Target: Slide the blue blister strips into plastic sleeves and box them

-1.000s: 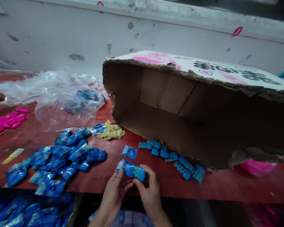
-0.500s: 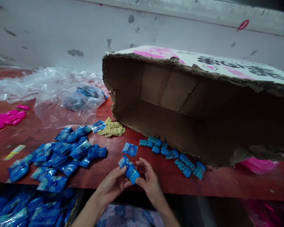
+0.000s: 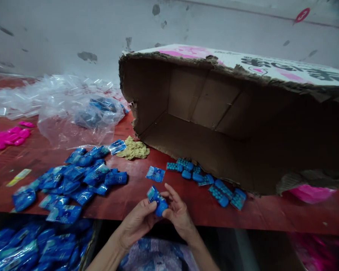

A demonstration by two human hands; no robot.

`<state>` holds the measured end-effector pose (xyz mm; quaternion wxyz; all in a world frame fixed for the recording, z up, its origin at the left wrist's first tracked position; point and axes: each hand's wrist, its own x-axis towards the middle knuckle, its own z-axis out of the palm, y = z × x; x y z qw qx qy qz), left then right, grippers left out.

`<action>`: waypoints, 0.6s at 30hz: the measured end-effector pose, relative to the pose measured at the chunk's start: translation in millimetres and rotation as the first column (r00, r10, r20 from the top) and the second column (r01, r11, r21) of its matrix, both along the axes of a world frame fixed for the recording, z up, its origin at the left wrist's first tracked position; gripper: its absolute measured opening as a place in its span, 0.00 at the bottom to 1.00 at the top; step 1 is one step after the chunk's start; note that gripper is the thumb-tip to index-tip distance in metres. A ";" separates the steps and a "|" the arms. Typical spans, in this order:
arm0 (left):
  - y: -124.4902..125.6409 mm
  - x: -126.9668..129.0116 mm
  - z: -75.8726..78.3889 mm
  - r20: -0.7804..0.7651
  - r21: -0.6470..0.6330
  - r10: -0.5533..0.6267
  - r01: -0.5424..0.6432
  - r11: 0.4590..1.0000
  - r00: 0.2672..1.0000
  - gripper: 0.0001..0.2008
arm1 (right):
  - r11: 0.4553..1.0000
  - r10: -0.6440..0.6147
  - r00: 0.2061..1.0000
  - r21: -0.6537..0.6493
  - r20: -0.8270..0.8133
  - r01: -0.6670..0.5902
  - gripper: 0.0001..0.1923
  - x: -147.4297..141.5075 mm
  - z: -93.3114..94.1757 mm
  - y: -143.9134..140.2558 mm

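Near the table's front edge, a small blue printed packet (image 3: 159, 202) is held between both hands. My left hand (image 3: 137, 221) pinches its left side, thumb on top. My right hand (image 3: 180, 213) grips the lower right end between thumb and curled fingers, its index finger raised. Just beyond lies a flat blue printed card or sleeve (image 3: 155, 174). To the right, several small clear cases with blue caps and blue beads (image 3: 219, 195) lie along the box's edge. A heap of blue packets (image 3: 73, 180) spreads out on the left.
A large torn cardboard box (image 3: 197, 98) lies on its side, its opening facing me. Clear plastic bags (image 3: 64, 128) and a crumpled yellowish cloth (image 3: 134, 148) lie behind the heap. Pink pieces (image 3: 8, 137) are at far left. More blue packets (image 3: 56, 248) fill a container below the red table (image 3: 271, 214).
The blue cap end of the item in my hands was showing before; now a printed blue face with a swirl covers it. My hands stay in nearly the same place, and the view has shifted slightly.
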<state>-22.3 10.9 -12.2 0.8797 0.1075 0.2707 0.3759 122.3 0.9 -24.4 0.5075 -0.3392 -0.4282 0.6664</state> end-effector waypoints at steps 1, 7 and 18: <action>-2.1 3.0 0.5 -0.007 -0.003 0.026 -0.026 1.000 1.000 0.10 | 1.000 -0.028 0.999 0.013 0.038 0.027 0.32 -0.4 -1.2 -0.8; -7.4 19.8 13.4 -0.105 -0.058 0.134 -0.141 0.988 0.985 0.12 | 0.996 -0.081 0.977 0.039 0.200 0.074 0.29 -1.6 -5.3 -2.7; 43.2 -107.3 41.7 -0.716 0.451 0.681 -0.644 0.618 0.153 0.19 | 0.943 -0.267 0.389 0.323 0.882 -0.085 0.12 -4.7 9.6 46.8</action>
